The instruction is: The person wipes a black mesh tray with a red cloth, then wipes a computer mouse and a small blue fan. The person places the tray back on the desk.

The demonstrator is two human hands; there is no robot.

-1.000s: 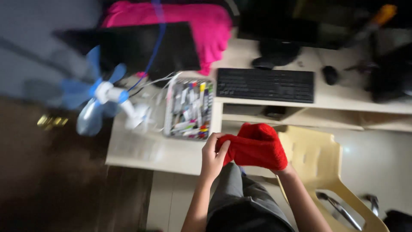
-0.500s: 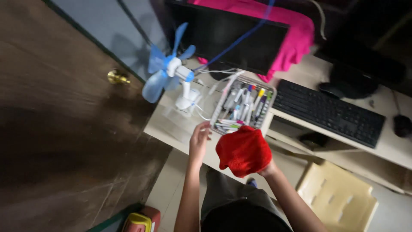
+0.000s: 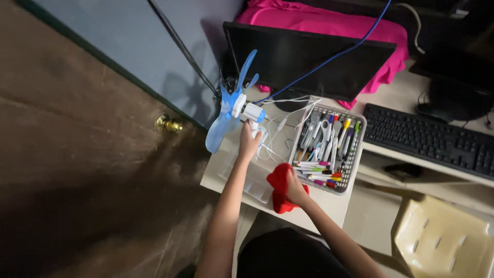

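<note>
The left hand (image 3: 249, 142) is wrapped around the white plastic stand of a small desk fan (image 3: 234, 110) with translucent blue blades, at the far left of the pale, smooth counter (image 3: 329, 203). The right hand (image 3: 294, 186) is clenched on a soft, crumpled red cloth (image 3: 278, 191), pressed to the counter's near edge. Just right of it, a grey mesh basket (image 3: 354, 159) holds a jumble of markers, pens and scissors.
</note>
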